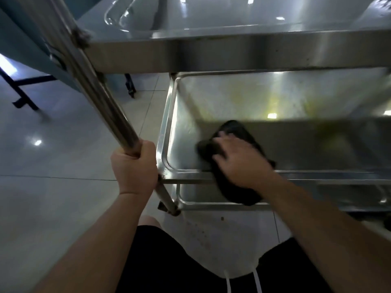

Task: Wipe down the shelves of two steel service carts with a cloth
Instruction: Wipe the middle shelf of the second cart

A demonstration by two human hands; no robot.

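Hidden or unclear: right part of middle shelf (254, 98) cut off by the frame edge; bottom shelf (203, 203) mostly covered by the tier above; right hand (239, 159) and cloth (234, 129) smeared by motion blur, so fingertip contact hard to judge.
Surface: steel cart, top shelf (211, 51) overhead at the far side, yellowish streaks across the middle shelf, bright light spots on the metal.
Room: pale glossy tiled floor (53, 161), dark table legs (23, 96) at far left, black shorts with white drawstrings at the near edge.
Left hand (132, 168): fingers wrapped tight round the cart's corner post (101, 96), just left of the middle shelf's near-left corner.
Right hand: fingers spread and fairly flat, pressing down on the dark cloth, apparently without curling round it.
Cloth: dark, bunched, lying in the near-left part of the middle shelf, with one end draped over the near rim and hanging in front of the bottom shelf.
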